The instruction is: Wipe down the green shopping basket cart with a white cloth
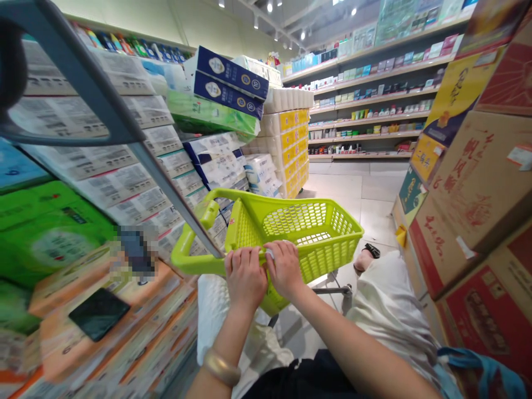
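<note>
A lime-green plastic shopping cart [286, 221] stands sideways in front of my lap, its basket holding nothing that I can see. My left hand [246, 280] is closed over the basket's near rim, close to the grey metal pole. Right beside it, my right hand [286, 270] curls its fingers over the same rim. The thumbs are nearly touching, and a small white bit shows between the hands, too small to name. The curved green handle [183, 252] extends to the left of both hands, untouched. A grey pole [178, 205] slants up to a large grey loop at upper left.
Stacked tissue packs [149, 166] line the left side. A dark phone-like slab [100, 314] lies on orange packs [62, 343]. Cardboard cartons [465, 205] are piled at right. Shelves [374, 113] of goods span the back, beyond a tiled floor [344, 185].
</note>
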The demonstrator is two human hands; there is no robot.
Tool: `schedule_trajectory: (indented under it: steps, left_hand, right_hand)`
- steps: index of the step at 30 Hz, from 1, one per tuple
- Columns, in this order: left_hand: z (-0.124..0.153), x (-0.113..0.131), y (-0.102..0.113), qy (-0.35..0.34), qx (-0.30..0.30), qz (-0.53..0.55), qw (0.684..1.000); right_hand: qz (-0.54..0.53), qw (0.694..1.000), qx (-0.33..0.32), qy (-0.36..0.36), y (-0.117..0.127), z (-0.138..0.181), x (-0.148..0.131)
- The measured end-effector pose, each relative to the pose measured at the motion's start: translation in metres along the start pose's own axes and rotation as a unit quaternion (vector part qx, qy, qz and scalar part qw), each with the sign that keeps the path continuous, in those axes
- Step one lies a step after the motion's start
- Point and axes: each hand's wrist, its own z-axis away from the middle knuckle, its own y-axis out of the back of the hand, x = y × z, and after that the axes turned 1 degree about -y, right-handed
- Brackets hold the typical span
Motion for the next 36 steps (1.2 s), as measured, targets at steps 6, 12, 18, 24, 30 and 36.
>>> schedule_trajectory:
  steps: [6, 12, 18, 24, 30, 36]
  left_hand:
    - [0.0, -0.004, -0.001, -0.006, -0.001, -0.004, 1.0]
    - [-0.001, 0.002, -0.002, 0.01, -0.001, -0.011, 1.0]
    - [0.0, -0.001, -0.003, 0.008, 0.01, -0.006, 1.0]
    - [0.003, -0.008, -0.003, -0.009, 0.012, -0.004, 1.0]
    - [0.003, -0.007, -0.004, -0.002, 0.016, 0.002, 1.0]
    - [0.001, -0.001, -0.005, 0.021, 0.017, -0.007, 1.0]
  right_hand:
    - [0.052, 0.999, 0.006, 0.001, 0.019, 0.009, 0.04]
    - [0.064, 0.995, 0.05, -0.061, 0.018, 0.006, 0.041]
    - [-0.005, 1.0, 0.005, -0.021, 0.002, -0.001, 0.001]
    - [0.049, 0.999, -0.006, 0.02, 0.017, 0.011, 0.035]
    - [0.095, 0.995, 0.034, 0.008, 0.029, 0.022, 0.078]
    - [0.06, 0.991, 0.079, -0.088, 0.013, 0.011, 0.042]
